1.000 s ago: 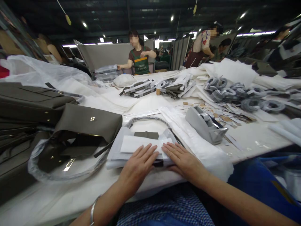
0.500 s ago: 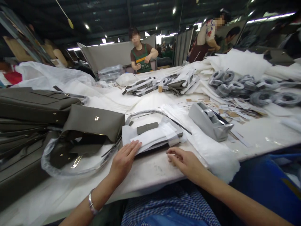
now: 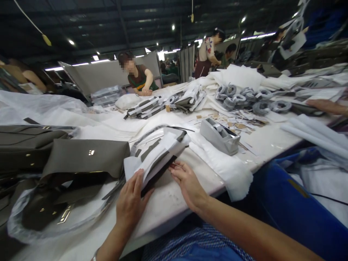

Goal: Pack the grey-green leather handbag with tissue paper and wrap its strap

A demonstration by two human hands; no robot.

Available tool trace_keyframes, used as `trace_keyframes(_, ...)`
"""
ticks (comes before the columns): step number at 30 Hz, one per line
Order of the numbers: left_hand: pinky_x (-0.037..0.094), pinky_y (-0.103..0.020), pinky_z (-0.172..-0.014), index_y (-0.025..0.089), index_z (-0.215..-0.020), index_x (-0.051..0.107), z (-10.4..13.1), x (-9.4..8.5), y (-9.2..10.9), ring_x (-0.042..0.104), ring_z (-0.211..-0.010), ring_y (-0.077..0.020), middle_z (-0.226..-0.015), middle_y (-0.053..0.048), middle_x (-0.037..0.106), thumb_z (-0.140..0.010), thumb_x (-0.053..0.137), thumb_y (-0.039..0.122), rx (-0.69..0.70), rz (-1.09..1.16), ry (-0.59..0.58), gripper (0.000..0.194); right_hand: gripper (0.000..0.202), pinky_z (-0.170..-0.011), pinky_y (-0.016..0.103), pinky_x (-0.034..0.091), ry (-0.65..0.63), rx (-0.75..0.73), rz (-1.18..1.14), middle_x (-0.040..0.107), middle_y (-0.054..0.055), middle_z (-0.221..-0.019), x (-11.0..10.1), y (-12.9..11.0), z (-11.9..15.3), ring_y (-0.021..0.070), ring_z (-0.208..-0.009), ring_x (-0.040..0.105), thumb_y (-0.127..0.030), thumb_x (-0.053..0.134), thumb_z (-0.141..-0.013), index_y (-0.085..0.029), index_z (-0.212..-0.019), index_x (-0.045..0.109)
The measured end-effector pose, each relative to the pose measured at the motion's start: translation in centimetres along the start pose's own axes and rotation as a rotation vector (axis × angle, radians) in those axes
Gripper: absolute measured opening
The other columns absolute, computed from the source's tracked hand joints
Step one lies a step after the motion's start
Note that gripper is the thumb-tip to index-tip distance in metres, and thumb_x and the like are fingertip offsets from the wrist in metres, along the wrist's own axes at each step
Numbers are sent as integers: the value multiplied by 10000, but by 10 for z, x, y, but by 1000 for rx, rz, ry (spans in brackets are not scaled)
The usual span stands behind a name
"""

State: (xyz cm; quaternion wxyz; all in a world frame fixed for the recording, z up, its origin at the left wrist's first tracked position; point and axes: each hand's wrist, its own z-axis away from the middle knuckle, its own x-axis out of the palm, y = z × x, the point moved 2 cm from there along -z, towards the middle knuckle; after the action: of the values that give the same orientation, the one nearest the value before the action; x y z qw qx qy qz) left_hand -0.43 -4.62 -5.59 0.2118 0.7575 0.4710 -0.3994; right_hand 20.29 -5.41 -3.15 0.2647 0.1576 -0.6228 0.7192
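A flat bundle of dark olive leather-like pieces wrapped in white sheet [image 3: 159, 154] lies slanted on the table, its near edge raised. My left hand [image 3: 130, 201] grips the bundle's near left corner, fingers on the white sheet and thumb at the lower edge. My right hand [image 3: 189, 185] is closed at the dark lower edge near the right end, fingertips partly hidden there. Left of the bundle rests an olive handbag [image 3: 88, 159] with its flap up and a plastic-wrapped handle [image 3: 20, 210]. A grey tape dispenser [image 3: 219, 137] stands to the right.
More olive bags [image 3: 24, 145] are piled at the left. Wrapped strips [image 3: 144, 108], grey coils [image 3: 262, 107] and scattered cards [image 3: 239, 125] lie further back. White padding [image 3: 233, 177] hangs over the table edge beside a blue bin [image 3: 296, 206]. Another person's hand [image 3: 326, 106] is at the right.
The bundle has tilted, its near edge coming up. My right hand has moved in to that edge, and my left thumb now sits at its lower side. The view has swung right.
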Motion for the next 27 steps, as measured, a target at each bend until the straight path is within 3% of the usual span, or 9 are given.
trace_keyframes(2, 511, -429, -969, 156, -1555, 205, 2, 3, -1, 602, -1194, -329, -1400, -181, 554, -934, 630, 362, -54, -36, 67, 780, 387, -1107, 433, 425, -110, -70, 86, 682, 82, -1186, 4, -11, -3, 229, -1176, 619, -259, 661, -725, -209, -1099, 576)
trace_keyframes(4, 540, -387, -903, 180, -1563, 187, 4, 4, -3, 636, -1151, -310, -1407, -161, 558, -952, 606, 323, -93, -50, 106, 754, 355, -1081, 430, 462, -229, -156, 327, 686, 85, -1214, -2, -30, -7, 225, -1161, 637, -303, 648, -800, -207, -1139, 608)
trace_keyframes(6, 555, -353, -845, 208, -1563, 204, 5, 4, -5, 655, -1127, -294, -1420, -133, 557, -968, 581, 299, -107, -46, 114, 710, 303, -1101, 438, 450, -285, -343, 717, 676, 84, -1262, -22, -56, -13, 229, -1201, 618, -337, 608, -879, -221, -1155, 652)
trace_keyframes(9, 559, -339, -815, 234, -1556, 240, 4, 2, -6, 667, -1112, -282, -1424, -97, 561, -984, 547, 276, -95, -36, 108, 650, 330, -1169, 475, 363, -187, -697, 1332, 587, 128, -1399, -73, -93, -26, 261, -1328, 517, -291, 525, -953, -190, -1243, 648)
trace_keyframes(12, 566, -343, -800, 241, -1548, 269, 3, 1, -5, 672, -1104, -281, -1420, -85, 567, -995, 518, 303, -94, -21, 110, 610, 414, -1162, 505, 369, -107, -682, 1778, 519, 200, -1455, -129, -108, -46, 297, -1395, 445, -212, 482, -963, -106, -1356, 557)
trace_keyframes(15, 573, -336, -778, 239, -1542, 292, 2, 1, -3, 676, -1095, -278, -1406, -84, 580, -999, 498, 340, -100, -8, 124, 589, 414, -1111, 465, 444, -85, -581, 1946, 560, 211, -1410, -162, -103, -60, 294, -1341, 514, -187, 519, -940, -100, -1341, 568)
trace_keyframes(20, 569, -329, -814, 242, -1539, 299, 2, 1, -3, 672, -1106, -268, -1398, -85, 587, -1001, 483, 331, -71, 2, 127, 576, 305, -1038, 435, 509, -26, -573, 1946, 681, 135, -1272, -166, -95, -69, 276, -1178, 649, -227, 477, -972, -168, -1182, 690)
trace_keyframes(23, 574, -332, -802, 243, -1542, 291, 4, 1, -4, 669, -1111, -268, -1409, -86, 577, -1003, 477, 327, -86, 1, 125, 576, 312, -978, 444, 539, 9, -573, 1935, 714, 136, -1209, -156, -106, -72, 292, -1087, 694, -213, 453, -975, -158, -1134, 715)
trace_keyframes(27, 584, -337, -760, 254, -1537, 300, 4, 1, -6, 672, -1107, -271, -1416, -71, 571, -1002, 487, 349, -119, 3, 122, 574, 333, -998, 445, 520, 30, -625, 1901, 692, 129, -1256, -134, -121, -59, 288, -1130, 672, -218, 428, -988, -153, -1160, 705)
